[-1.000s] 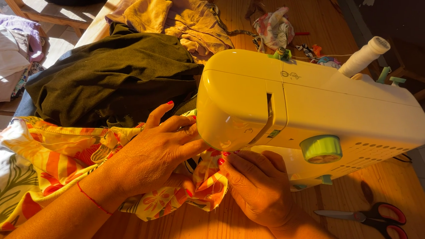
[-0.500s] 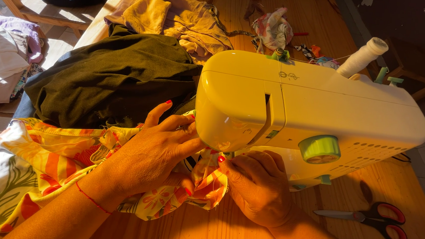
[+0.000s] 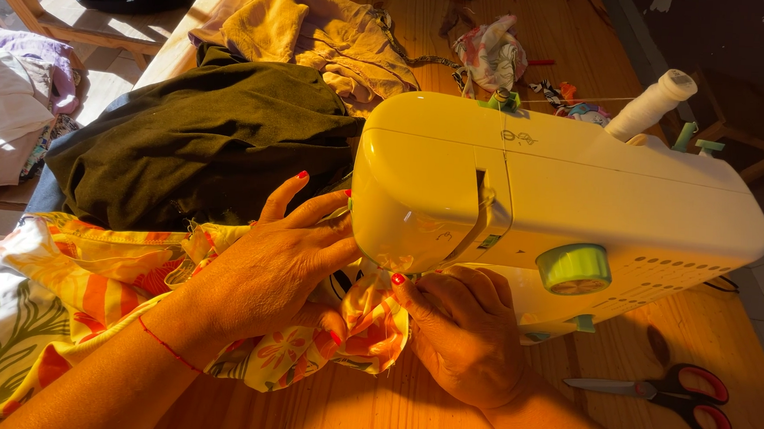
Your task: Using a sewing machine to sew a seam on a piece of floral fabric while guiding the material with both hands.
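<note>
floral fabric [image 3: 85,302] trails leftward from the sewing machine [image 3: 533,206]; left hand [image 3: 264,269] presses it flat, right hand [image 3: 468,330] pinches its bunched edge at the needle

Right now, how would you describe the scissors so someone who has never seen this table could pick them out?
Start at the big yellow sewing machine on the wooden table. Look below its right end, past the right hand: the scissors lie flat and closed on bare wood. Their red-and-black handle loops and steel blades set them apart from the cloth heaped elsewhere.
</note>
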